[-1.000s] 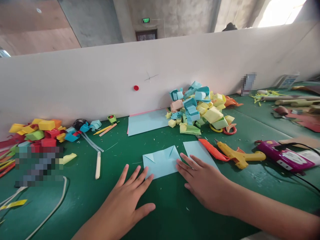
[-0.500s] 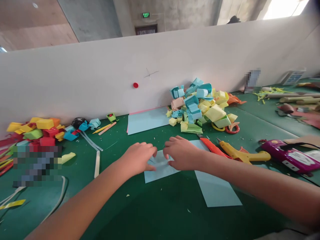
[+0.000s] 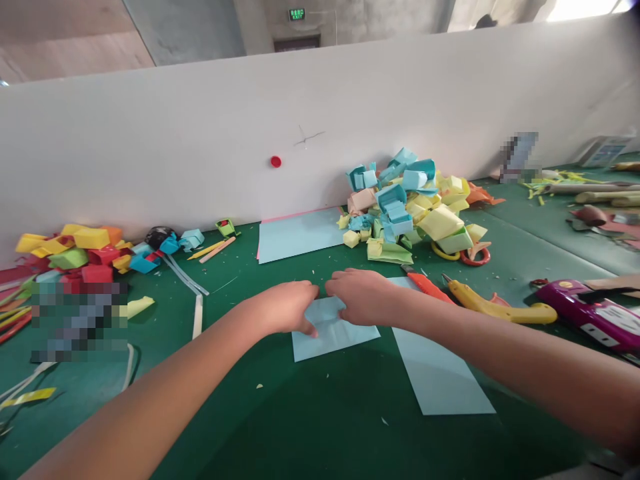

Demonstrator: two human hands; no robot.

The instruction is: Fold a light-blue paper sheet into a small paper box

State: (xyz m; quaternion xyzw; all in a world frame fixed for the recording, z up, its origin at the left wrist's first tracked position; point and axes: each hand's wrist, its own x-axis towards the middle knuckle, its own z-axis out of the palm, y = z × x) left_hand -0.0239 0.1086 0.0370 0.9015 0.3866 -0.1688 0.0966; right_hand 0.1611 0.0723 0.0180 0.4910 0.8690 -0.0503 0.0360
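Note:
A light blue folded paper (image 3: pixel 334 339) lies on the green table (image 3: pixel 310 420) in front of me. My left hand (image 3: pixel 285 308) presses on its far left edge with fingers curled. At the paper's far right edge, my right hand (image 3: pixel 364 297) pinches the paper. The fingertips of both hands nearly meet over the paper's top middle. A second light blue sheet (image 3: pixel 440 373) lies flat under my right forearm, just right of the folded paper.
A pile of blue and yellow folded paper boxes (image 3: pixel 410 207) sits at the back by the white partition (image 3: pixel 320 127). A blue sheet (image 3: pixel 300 235), orange cutter (image 3: pixel 430 288), yellow glue gun (image 3: pixel 500 308), purple device (image 3: pixel 595 313) and red-yellow box pile (image 3: pixel 75 257) lie around.
Both hands went from lying flat at the paper's near corners to curling over its far edge, fingertips together. My view shifted slightly down and left.

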